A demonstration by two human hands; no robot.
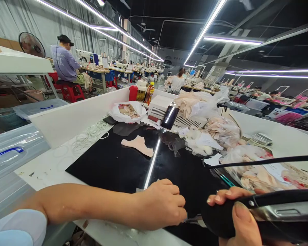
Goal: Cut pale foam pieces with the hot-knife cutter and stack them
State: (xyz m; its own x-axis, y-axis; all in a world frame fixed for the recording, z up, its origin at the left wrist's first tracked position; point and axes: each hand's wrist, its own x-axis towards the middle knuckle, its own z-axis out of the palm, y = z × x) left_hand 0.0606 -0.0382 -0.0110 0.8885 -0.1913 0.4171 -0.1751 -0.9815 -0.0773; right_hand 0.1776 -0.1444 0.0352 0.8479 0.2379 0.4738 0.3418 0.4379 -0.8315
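Note:
My left hand is closed just above the front part of the glossy black board. Its fingertips face away from me, so whatever they pinch is hidden. In my right hand is a black handheld tool with a silver metal strip, its rounded end turned toward my left hand. A metal tip shows between that end and my left fingers. Farther back on the board lies a flat, pale pink cut fabric piece, apart from both hands.
Plastic bags of beige fabric pieces crowd the right side. A black spray can stands before a white vented box. White rings lie left of the board. A black cord crosses at right. People sit at sewing machines beyond.

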